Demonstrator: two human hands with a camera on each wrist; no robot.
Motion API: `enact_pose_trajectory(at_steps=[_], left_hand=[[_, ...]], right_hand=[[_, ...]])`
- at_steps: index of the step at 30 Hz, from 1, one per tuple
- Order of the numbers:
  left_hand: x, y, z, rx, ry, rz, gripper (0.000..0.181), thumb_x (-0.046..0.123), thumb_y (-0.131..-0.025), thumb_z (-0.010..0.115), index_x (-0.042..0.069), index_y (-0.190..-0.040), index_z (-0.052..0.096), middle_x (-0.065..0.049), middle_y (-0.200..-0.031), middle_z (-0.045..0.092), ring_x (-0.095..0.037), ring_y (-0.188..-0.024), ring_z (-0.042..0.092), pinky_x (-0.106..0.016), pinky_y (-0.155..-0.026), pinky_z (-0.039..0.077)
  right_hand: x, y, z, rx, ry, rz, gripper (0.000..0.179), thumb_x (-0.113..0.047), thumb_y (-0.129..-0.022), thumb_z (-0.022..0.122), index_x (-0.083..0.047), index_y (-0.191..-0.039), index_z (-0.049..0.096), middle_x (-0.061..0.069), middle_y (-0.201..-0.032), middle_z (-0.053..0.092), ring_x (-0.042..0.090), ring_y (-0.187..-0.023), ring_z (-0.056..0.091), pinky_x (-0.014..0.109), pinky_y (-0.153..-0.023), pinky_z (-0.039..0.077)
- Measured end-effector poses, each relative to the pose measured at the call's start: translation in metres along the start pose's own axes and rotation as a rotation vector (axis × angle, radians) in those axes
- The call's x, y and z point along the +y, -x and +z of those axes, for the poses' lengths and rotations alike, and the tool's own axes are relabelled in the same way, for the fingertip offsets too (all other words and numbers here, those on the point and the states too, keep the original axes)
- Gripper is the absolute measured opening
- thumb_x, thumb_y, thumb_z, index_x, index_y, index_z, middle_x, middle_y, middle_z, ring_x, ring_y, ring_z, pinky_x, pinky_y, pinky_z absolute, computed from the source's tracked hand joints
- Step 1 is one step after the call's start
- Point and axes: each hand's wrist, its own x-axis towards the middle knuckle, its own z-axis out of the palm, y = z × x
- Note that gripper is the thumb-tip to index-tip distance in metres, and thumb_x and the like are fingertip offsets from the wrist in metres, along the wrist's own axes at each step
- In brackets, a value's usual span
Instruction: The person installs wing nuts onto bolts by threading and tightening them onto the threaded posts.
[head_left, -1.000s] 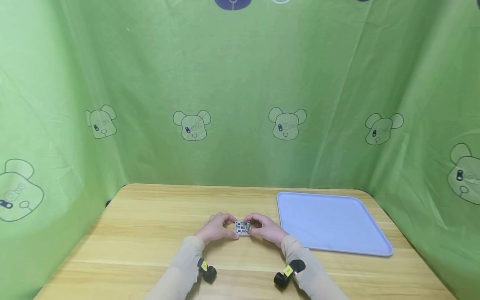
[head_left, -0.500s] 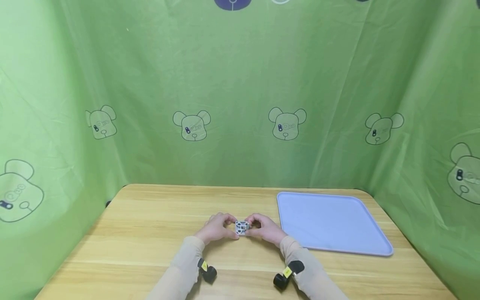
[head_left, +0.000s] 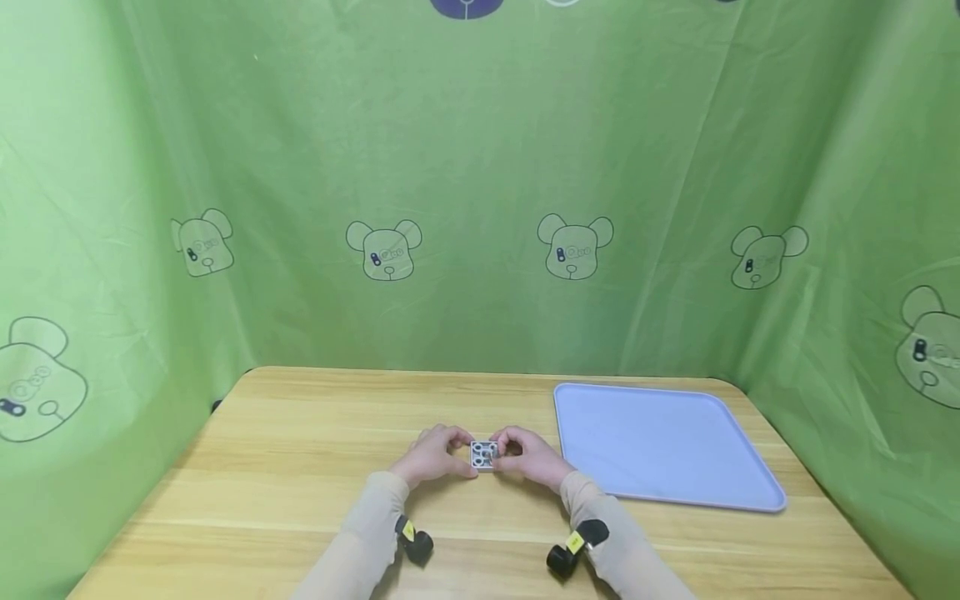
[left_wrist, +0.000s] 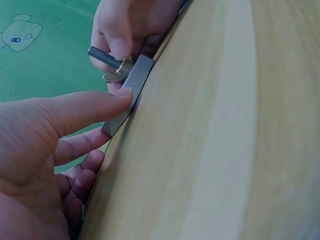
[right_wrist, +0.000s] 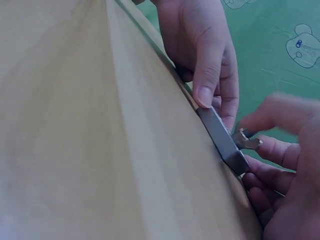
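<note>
A small grey square block [head_left: 480,456] with round recesses in its top lies flat on the wooden table. My left hand [head_left: 433,456] holds its left side, thumb on the near edge and fingers at the far edge. From the block rises a threaded bolt [left_wrist: 105,57], carrying a wing nut [left_wrist: 117,75] low down near the block's face. My right hand [head_left: 531,457] has its thumb and index finger about the wing nut, one finger blurred in the right wrist view. Its lower fingers lie beside the block's end, partly hidden.
A pale lilac tray [head_left: 667,446] lies on the right part of the wooden table [head_left: 315,450]. Green curtains [head_left: 480,167] with bear-head prints hang behind the table and along both sides. A small black camera is strapped to each wrist.
The right hand's fingers have drawn back slightly to the right and shifted around the wing nut. My left hand and the block stay in place.
</note>
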Motion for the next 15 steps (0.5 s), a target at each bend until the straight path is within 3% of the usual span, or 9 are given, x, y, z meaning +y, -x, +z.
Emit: enact_pose_trajectory(at_steps=[3,6,15], left_hand=[[-0.001,0.0,0.0,0.002,-0.003,0.001,0.055,0.034,-0.065,0.085,0.019,-0.115,0.067,-0.002,-0.109,0.06,-0.02,-0.101,0.048,-0.047,-0.092,0.038],[-0.001,0.0,0.001,0.003,-0.004,0.002,0.055,0.034,-0.065,0.085,0.019,-0.115,0.067,-0.002,-0.108,0.061,-0.02,-0.101,0.048,-0.046,-0.091,0.038],[0.001,0.0,-0.001,0.002,0.009,0.0,0.054,0.033,-0.065,0.085,0.019,-0.115,0.067,-0.002,-0.108,0.06,-0.02,-0.1,0.048,-0.046,-0.09,0.038]], right_hand=[[-0.007,0.003,-0.001,-0.006,-0.006,0.006,0.007,-0.005,-0.085,0.058,0.001,-0.085,0.053,0.02,-0.125,0.061,0.032,-0.117,0.055,0.05,-0.106,0.038],[-0.02,0.009,-0.003,-0.009,-0.023,0.004,0.009,-0.006,-0.09,0.052,0.002,-0.085,0.055,0.022,-0.126,0.06,0.034,-0.118,0.054,0.053,-0.106,0.037],[-0.001,-0.001,-0.003,0.006,-0.034,0.021,0.01,-0.009,-0.088,0.058,0.0,-0.083,0.057,0.017,-0.124,0.063,0.031,-0.118,0.056,0.053,-0.107,0.036]])
